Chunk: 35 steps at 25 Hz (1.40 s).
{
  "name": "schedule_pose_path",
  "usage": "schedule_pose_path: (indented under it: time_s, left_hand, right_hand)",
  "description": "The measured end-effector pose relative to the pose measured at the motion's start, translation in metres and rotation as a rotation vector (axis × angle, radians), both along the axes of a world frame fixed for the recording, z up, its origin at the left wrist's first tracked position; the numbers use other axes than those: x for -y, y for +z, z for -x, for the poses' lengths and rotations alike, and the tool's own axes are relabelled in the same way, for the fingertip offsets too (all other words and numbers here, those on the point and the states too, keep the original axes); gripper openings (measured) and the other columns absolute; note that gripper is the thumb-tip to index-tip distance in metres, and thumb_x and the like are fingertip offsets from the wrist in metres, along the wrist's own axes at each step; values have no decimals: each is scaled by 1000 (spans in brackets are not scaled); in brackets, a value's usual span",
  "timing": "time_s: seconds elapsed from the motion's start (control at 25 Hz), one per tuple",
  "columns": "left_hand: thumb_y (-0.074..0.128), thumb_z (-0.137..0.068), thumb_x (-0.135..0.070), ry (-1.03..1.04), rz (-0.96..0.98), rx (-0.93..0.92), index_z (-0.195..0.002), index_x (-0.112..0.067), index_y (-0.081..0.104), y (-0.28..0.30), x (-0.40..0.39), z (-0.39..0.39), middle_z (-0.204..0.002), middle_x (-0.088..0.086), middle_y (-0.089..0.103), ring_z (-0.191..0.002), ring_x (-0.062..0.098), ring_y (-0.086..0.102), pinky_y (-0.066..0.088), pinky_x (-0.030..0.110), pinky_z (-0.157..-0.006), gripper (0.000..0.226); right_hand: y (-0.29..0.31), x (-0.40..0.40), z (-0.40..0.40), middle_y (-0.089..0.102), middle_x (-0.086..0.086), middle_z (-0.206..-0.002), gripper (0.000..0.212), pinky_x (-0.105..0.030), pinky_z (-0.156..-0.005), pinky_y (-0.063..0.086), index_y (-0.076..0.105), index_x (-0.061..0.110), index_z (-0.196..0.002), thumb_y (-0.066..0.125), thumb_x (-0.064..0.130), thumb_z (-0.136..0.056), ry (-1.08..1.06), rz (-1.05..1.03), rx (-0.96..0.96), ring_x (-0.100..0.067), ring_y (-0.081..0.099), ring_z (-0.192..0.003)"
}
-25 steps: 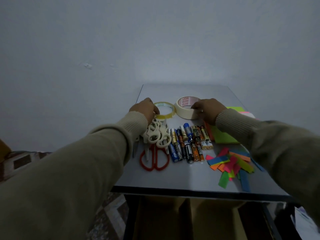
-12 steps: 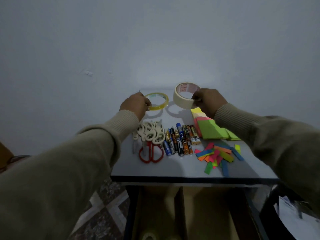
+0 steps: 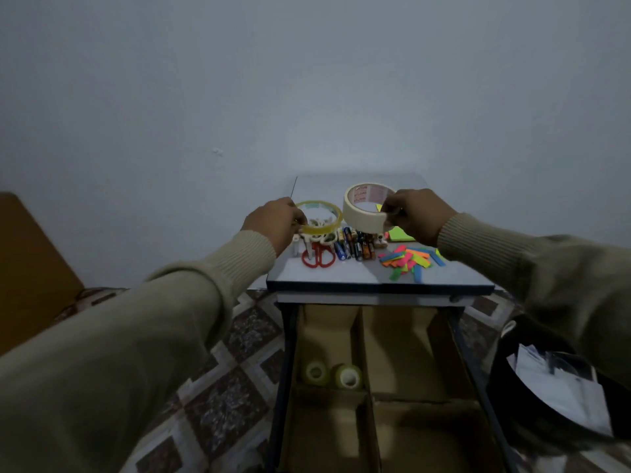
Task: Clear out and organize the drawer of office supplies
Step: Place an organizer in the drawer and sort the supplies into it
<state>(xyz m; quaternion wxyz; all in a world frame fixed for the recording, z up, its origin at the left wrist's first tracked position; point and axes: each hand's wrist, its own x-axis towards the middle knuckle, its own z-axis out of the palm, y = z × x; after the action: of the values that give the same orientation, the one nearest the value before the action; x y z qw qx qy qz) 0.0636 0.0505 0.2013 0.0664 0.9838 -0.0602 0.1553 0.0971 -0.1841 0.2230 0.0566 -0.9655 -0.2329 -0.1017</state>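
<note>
My left hand [image 3: 273, 221] pinches a thin clear yellowish tape roll [image 3: 324, 227] held above the scissors. My right hand [image 3: 415, 215] grips a wide cream masking tape roll [image 3: 358, 213], tilted and lifted off the small table [image 3: 341, 271]. Below the table the open drawer [image 3: 382, 387] shows cardboard dividers; two small clear tape rolls [image 3: 333, 374] lie in its left middle compartment. On the table lie red scissors [image 3: 317, 258], white scissors [image 3: 319, 237], a row of batteries [image 3: 355, 247], neon paper strips [image 3: 409, 261] and a green sticky pad [image 3: 401, 233].
A round black bin [image 3: 560, 397] with white paper inside stands on the floor right of the drawer. A wooden board [image 3: 30, 264] leans at the far left. Patterned tiles [image 3: 218, 387] cover the floor left of the drawer. A plain wall rises behind the table.
Both hands lifted their tape rolls off the table and drew them toward me. My view tilted down and back, bringing the open drawer and the bin into sight.
</note>
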Motion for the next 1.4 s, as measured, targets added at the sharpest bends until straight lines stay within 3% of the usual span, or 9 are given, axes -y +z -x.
schedule_pose_path:
  time_s: [0.2,0.44,0.6,0.8,1.08,1.2,1.4]
  left_hand:
    - [50,-95,-22,-8,-16,-59,-115,-16,65,-15,-5,56,-123,2,54,-108,22,54,41,28,-82,26]
    - [52,-94,-20,-13,0,-103,-109,-16,68,-49,-16,102,-120,2,56,-105,24,55,44,31,-82,22]
    - [50,-94,-21,13,26,-150,-110,-16,67,-69,-27,115,-120,0,56,-105,22,55,44,32,-85,24]
    - [48,-95,-20,41,41,-184,-113,-15,66,-90,-47,120,-121,1,55,-105,22,55,43,31,-84,25]
    - [53,-92,-16,36,33,-227,-110,-12,67,-120,-84,120,-118,7,58,-104,27,55,41,30,-85,23]
    - [55,-91,-15,59,50,-232,-108,-10,69,-131,-89,118,-116,10,59,-103,29,56,44,32,-86,22]
    - [56,-92,-16,63,51,-263,-110,-12,68,-146,-94,114,-120,7,57,-104,27,57,44,33,-87,22]
  right_hand:
    - [-10,-1,55,61,-13,-120,28,-32,-90,41,61,8,-118,50,10,-92,38,17,-84,-30,56,-109]
    - [-43,-8,99,58,-12,-126,33,-30,-97,40,56,10,-125,55,14,-92,65,60,-237,-25,55,-114]
    - [-77,-17,111,54,-10,-130,37,-36,-105,39,50,12,-130,50,16,-93,44,79,-393,-23,52,-118]
    - [-118,-31,107,53,-8,-132,35,-34,-104,37,50,13,-130,44,16,-96,39,105,-494,-22,50,-120]
    - [-165,-47,78,55,-14,-128,33,-30,-98,42,52,9,-129,41,14,-97,65,255,-455,-25,54,-115]
    - [-179,-53,70,55,-16,-127,35,-30,-99,42,49,4,-129,37,19,-100,81,256,-460,-26,54,-115]
    - [-200,-55,60,56,-14,-127,35,-33,-98,45,49,10,-131,38,18,-99,-24,215,-491,-25,56,-114]
